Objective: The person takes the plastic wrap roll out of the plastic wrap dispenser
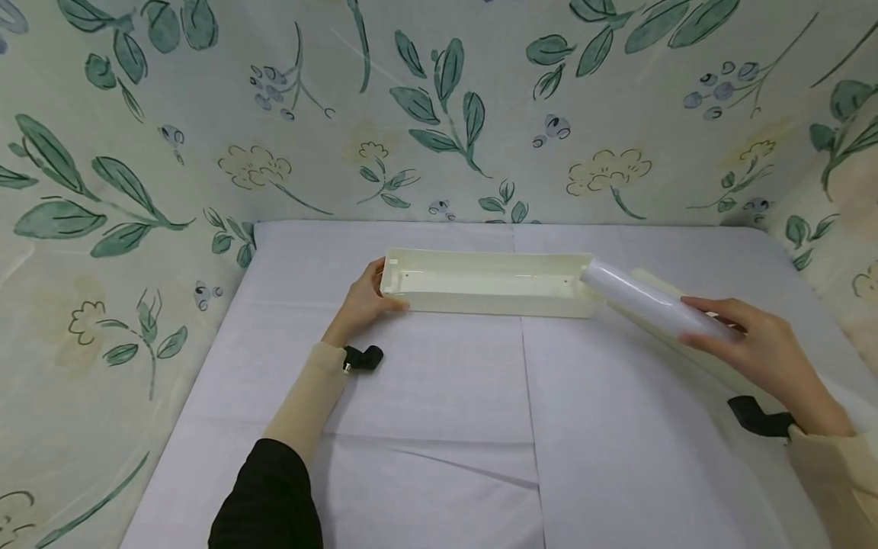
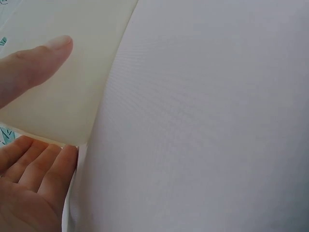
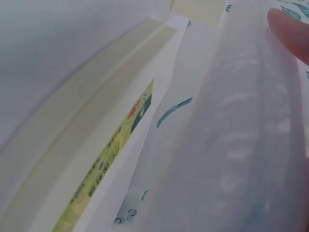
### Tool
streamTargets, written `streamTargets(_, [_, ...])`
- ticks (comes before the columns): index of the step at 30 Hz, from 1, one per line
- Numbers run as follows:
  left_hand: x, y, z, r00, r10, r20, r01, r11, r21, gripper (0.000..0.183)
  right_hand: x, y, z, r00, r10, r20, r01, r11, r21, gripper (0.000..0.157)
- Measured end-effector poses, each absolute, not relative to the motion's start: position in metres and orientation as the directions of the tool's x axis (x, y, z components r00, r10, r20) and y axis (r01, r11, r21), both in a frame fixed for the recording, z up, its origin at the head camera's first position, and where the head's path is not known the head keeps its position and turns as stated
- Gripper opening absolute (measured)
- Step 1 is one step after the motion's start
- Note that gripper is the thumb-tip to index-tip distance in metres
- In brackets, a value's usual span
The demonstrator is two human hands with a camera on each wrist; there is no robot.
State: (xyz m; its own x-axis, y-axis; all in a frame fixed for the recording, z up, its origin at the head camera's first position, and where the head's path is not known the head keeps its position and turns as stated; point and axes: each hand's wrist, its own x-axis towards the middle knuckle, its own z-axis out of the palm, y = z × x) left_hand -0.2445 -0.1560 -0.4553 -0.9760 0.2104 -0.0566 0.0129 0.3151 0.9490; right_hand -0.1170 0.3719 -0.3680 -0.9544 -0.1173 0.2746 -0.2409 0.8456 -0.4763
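Note:
A long, cream, open-topped box [image 1: 490,303] sits near the back of the white-covered table. My left hand [image 1: 361,303] grips the box's left end, and the left wrist view has the thumb [image 2: 36,67] on its outer side face. In my right hand [image 1: 761,343] is a roll of clear plastic film [image 1: 645,297], held by its near end. The roll slants up to the left, with its far end at the box's right end. Partly hidden below the roll lies a long cream lid-like piece [image 1: 641,276]; a yellow-green printed label [image 3: 111,154] shows beside it in the right wrist view.
A white cloth [image 1: 425,396] with fold creases covers the table. Leaf-and-flower patterned fabric [image 1: 309,152] hangs behind and at both sides. Black mounts sit at the left wrist [image 1: 363,358] and the right wrist [image 1: 757,419].

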Motion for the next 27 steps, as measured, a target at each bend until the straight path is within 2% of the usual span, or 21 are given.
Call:
streamTargets(14, [-0.244,-0.158,-0.456,-0.971,0.231,-0.07,-0.001,0.287,0.958,0.102,-0.103,0.383,-0.368,-0.97,-0.056,0.235,-0.165,0.863,-0.477,0.056])
streamTargets(23, [-0.227,-0.152,-0.425,-0.964,0.25,-0.09,-0.01,0.305,0.952,0.096,-0.097,0.391,-0.369,-0.977,-0.017,0.213,-0.115,0.882,-0.456,0.058])
streamTargets(27, [-0.229,-0.153,-0.428,-0.964,0.249,-0.089,-0.015,0.285,0.958,0.097,-0.094,0.395,-0.37,-0.977,-0.008,0.214,-0.107,0.883,-0.457,0.058])
